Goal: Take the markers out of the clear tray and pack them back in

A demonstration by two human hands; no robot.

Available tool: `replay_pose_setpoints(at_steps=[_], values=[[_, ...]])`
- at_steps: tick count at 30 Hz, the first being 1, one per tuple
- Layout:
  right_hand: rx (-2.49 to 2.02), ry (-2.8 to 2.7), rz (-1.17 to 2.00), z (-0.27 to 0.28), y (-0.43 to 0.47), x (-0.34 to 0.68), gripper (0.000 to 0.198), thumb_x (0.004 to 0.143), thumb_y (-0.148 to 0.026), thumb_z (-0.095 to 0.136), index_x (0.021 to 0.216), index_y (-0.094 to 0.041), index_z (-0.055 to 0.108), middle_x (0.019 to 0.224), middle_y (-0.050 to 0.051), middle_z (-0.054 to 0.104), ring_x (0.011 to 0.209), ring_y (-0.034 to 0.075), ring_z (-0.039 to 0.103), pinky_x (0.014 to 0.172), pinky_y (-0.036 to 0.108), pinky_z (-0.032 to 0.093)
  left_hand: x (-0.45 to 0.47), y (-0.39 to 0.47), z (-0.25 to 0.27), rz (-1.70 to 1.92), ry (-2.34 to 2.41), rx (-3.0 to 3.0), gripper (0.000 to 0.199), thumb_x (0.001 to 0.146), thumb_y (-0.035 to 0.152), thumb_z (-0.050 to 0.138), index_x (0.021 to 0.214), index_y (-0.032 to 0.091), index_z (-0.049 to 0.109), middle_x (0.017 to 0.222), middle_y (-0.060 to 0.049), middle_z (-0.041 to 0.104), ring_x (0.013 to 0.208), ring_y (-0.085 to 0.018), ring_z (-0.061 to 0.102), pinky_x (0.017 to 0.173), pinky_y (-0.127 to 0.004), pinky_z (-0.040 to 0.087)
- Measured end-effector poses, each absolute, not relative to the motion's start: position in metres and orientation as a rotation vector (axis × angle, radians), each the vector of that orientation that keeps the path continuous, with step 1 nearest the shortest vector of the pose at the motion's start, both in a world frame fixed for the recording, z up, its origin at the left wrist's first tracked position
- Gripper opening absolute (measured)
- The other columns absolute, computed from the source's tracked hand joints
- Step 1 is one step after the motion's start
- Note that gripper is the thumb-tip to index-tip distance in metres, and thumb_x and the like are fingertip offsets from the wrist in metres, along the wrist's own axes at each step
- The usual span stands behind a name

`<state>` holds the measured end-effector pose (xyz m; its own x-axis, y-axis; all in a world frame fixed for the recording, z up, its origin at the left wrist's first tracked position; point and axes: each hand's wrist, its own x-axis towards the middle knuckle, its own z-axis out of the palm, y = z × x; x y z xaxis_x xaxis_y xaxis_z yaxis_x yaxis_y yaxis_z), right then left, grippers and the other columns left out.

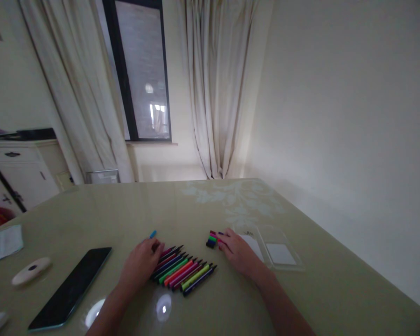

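Several felt-tip markers (184, 270) lie side by side in a slanted row on the table, their dark tips pointing up and to the right. My left hand (142, 261) rests at the row's left end with fingers closed. A light-blue piece (153, 234), seemingly one end of a marker, sticks out from its fingertips; the rest is hidden by the hand. To the right of the row, my right hand (236, 252) has its fingers closed on a small cluster of coloured marker caps (211, 240), in green, pink, dark red and dark blue, partly covered by the fingertips.
A clear plastic case (287, 267) lies opened beyond my right wrist. On the left are a black tablet (72, 289), a whitish oval object (31, 271) and papers (3, 243). A wall (353, 140) borders the table's right side.
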<state>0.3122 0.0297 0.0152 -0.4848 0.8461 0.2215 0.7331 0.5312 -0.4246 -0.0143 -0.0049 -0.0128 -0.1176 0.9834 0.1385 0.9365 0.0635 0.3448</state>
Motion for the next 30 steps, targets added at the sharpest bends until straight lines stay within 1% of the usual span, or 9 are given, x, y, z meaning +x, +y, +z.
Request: replay_pose_setpoints(at_steps=[2,4,10,13,18,21,26,28,30], values=[[-1.243,-2.384,0.403,0.017,0.029,0.312,0.032,0.102,-0.025,0.048,0.125,-0.024,0.070,0.105,0.007,0.066,0.094,0.020,0.063,0.084,0.029,0.047,-0.023,-0.005,-0.014,0.544,2.368,1.958,0.031,0.102,0.035,0.039,0.101,0.019,0.065,0.104,-0.010,0.070,0.097,-0.025,0.067,0.089,-0.035,0.048],[-1.202,-2.360,0.420,0.017,0.029,0.311,0.028,0.098,-0.023,0.054,0.119,-0.023,0.071,0.106,0.007,0.069,0.098,0.021,0.063,0.088,0.030,0.046,-0.029,-0.007,-0.016,0.475,2.531,1.942,0.030,0.101,0.036,0.041,0.110,0.018,0.064,0.111,-0.012,0.068,0.105,-0.028,0.065,0.093,-0.037,0.048],[-1.274,-2.353,0.430,0.011,0.030,0.308,0.010,0.086,-0.016,0.065,0.094,-0.020,0.070,0.092,0.003,0.073,0.088,0.020,0.065,0.080,0.028,0.043,-0.035,-0.009,-0.018,0.302,2.555,1.946,0.026,0.102,0.032,0.041,0.099,0.018,0.063,0.107,-0.012,0.069,0.105,-0.028,0.065,0.093,-0.037,0.048],[-1.299,-2.381,0.394,0.008,0.031,0.307,0.009,0.083,-0.014,0.067,0.090,-0.020,0.069,0.092,0.003,0.071,0.089,0.020,0.064,0.081,0.028,0.042,-0.026,-0.004,-0.017,0.444,2.472,2.026,0.027,0.103,0.030,0.036,0.103,0.019,0.060,0.104,-0.012,0.070,0.103,-0.027,0.066,0.093,-0.039,0.049],[-1.363,-2.355,0.366,0.007,0.030,0.305,0.009,0.083,-0.016,0.068,0.091,-0.020,0.069,0.098,0.004,0.067,0.089,0.020,0.062,0.078,0.028,0.044,0.008,-0.003,-0.016,0.909,2.107,2.150,0.028,0.103,0.026,0.032,0.115,0.020,0.056,0.105,-0.010,0.070,0.099,-0.026,0.068,0.090,-0.039,0.052],[-1.414,-2.338,0.328,0.006,0.030,0.304,0.008,0.083,-0.016,0.068,0.090,-0.020,0.069,0.097,0.005,0.065,0.089,0.020,0.062,0.077,0.028,0.044,0.033,-0.012,-0.013,0.968,1.946,2.287,0.030,0.102,0.026,0.032,0.114,0.021,0.059,0.103,-0.009,0.070,0.093,-0.025,0.067,0.086,-0.039,0.053],[-1.407,-2.305,0.293,0.006,0.032,0.304,0.009,0.086,-0.024,0.072,0.094,-0.020,0.071,0.099,0.006,0.065,0.095,0.022,0.062,0.083,0.031,0.047,0.060,-0.026,-0.006,0.853,1.815,2.420,0.029,0.106,0.036,0.037,0.105,0.025,0.064,0.099,-0.006,0.070,0.090,-0.022,0.067,0.083,-0.034,0.052],[-1.295,-2.288,0.328,0.008,0.029,0.301,0.024,0.088,-0.030,0.074,0.110,-0.021,0.070,0.106,0.006,0.067,0.100,0.023,0.062,0.088,0.032,0.048,0.065,-0.029,-0.004,0.786,1.798,2.439,0.029,0.106,0.035,0.038,0.104,0.025,0.065,0.097,-0.006,0.069,0.088,-0.022,0.067,0.081,-0.032,0.051],[-1.116,-2.313,0.338,0.009,0.023,0.294,0.040,0.091,-0.034,0.073,0.128,-0.024,0.064,0.115,0.006,0.068,0.109,0.023,0.062,0.096,0.033,0.046,0.068,-0.030,-0.003,0.705,1.778,2.459,0.027,0.105,0.032,0.040,0.103,0.025,0.066,0.098,-0.006,0.070,0.088,-0.022,0.067,0.080,-0.032,0.051]])
